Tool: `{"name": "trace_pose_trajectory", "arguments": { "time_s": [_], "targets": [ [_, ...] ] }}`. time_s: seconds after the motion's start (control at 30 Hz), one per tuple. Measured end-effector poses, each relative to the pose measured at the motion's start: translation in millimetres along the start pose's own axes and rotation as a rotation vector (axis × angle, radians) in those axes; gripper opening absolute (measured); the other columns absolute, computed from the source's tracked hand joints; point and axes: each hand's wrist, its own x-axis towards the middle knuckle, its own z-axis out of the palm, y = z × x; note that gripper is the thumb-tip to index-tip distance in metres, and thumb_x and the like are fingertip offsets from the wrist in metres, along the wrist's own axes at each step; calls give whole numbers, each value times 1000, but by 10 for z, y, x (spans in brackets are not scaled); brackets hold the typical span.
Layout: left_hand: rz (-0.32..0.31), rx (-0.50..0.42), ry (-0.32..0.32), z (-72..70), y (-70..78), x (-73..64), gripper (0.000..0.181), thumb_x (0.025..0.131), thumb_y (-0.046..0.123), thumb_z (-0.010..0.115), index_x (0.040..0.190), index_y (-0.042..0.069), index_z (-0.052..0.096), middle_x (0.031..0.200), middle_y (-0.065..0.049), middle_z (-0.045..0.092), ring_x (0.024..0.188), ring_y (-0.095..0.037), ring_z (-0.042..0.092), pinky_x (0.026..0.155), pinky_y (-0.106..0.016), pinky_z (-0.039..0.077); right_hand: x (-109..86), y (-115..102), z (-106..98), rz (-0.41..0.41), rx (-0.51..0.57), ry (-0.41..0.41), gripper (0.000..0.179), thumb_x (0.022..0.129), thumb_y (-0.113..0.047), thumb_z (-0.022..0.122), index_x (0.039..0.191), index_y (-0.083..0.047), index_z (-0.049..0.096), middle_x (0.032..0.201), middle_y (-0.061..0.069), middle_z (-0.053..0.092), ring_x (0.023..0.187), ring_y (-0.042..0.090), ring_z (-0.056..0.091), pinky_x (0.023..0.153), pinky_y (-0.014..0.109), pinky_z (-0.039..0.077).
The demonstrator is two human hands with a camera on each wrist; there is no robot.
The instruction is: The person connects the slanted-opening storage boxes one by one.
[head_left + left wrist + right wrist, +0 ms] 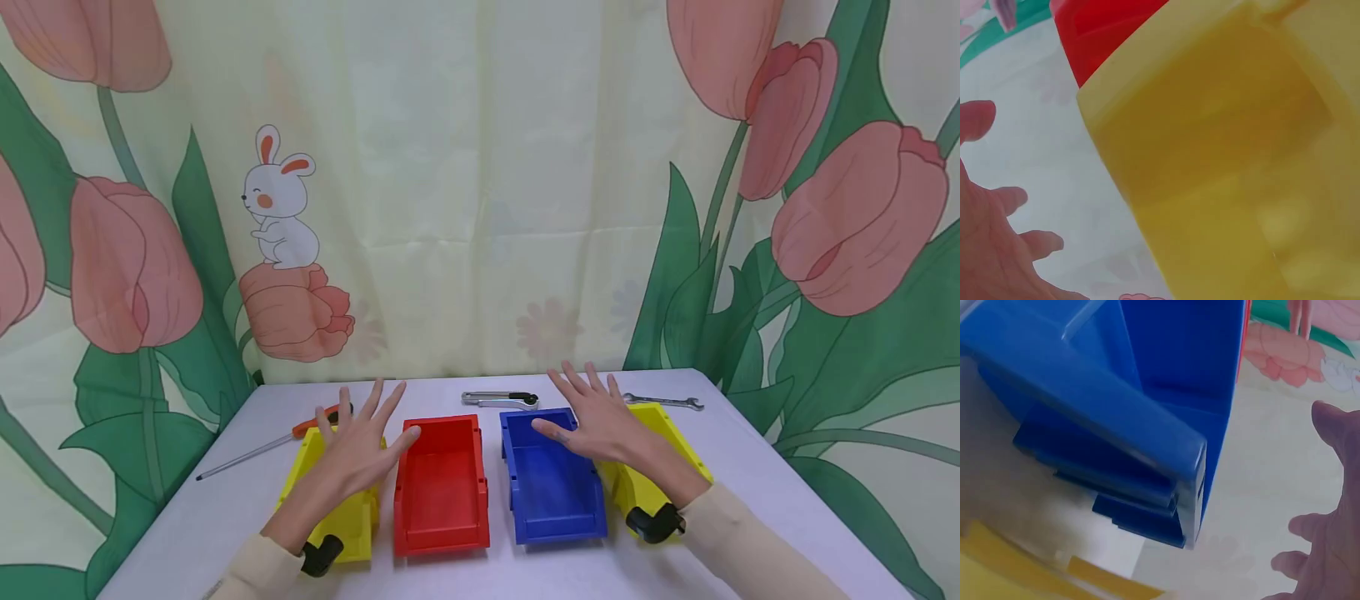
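My left hand (pixel 354 450), fingers spread, hovers over the left yellow bin (pixel 341 525) and holds nothing. Fingers apart, my right hand (pixel 600 421) is above the gap between the blue bin (pixel 551 492) and the right yellow bin (pixel 637 487). A red bin (pixel 441 487) sits between the left yellow bin and the blue one. In the left wrist view the yellow bin (pixel 1210 150) fills much of the picture beside the hand. The right wrist view has the blue bin (pixel 1116 425) close by, with the hand's fingers straight and apart from it.
An orange-handled screwdriver (pixel 258 454) lies at the left, partly hidden by the left hand. Behind the bins lies a utility knife (pixel 498 399); a wrench (pixel 667 402) is at the back right. All rest on a white table (pixel 187 533) before a printed curtain (pixel 450 208).
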Motion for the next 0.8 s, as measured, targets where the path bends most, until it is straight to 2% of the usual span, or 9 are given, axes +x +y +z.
{"name": "trace_pose_trajectory", "arguments": {
  "time_s": [0.3, 0.53, 0.67, 0.8],
  "targets": [
    [-40, -10, -15, -37, -80, -114, 87, 100, 66, 51, 171, 29, 18, 179, -20, 11, 158, -66, -2, 115, -91, -9, 47, -127, 11, -19, 23, -22, 97, 95, -73, 57, 169, -18, 29, 177, 17, 23, 163, 54, 12, 131, 73, 6],
    [-65, -50, -23, -72, -145, -282, 87, 100, 65, 52, 171, 29, 17, 179, -20, 9, 158, -65, -2, 115, -90, -12, 108, -258, 45, -28, 67, -56, 95, 95, -71, 58, 169, -19, 27, 177, 16, 22, 163, 53, 13, 132, 71, 10],
    [-96, -80, -24, -75, -198, -385, 89, 99, 68, 52, 171, 29, 16, 179, -20, 6, 159, -63, -5, 115, -90, -11, 128, -329, 62, -19, 116, -69, 95, 94, -69, 60, 169, -21, 27, 177, 15, 24, 163, 51, 17, 128, 75, 19],
    [-136, -104, -36, -75, -272, -489, 92, 98, 67, 54, 172, 28, 16, 179, -21, 4, 159, -62, -8, 115, -91, -9, 139, -408, 77, -19, 149, -74, 95, 93, -66, 64, 169, -21, 30, 176, 14, 28, 162, 46, 28, 122, 77, 31]
  ]
}}
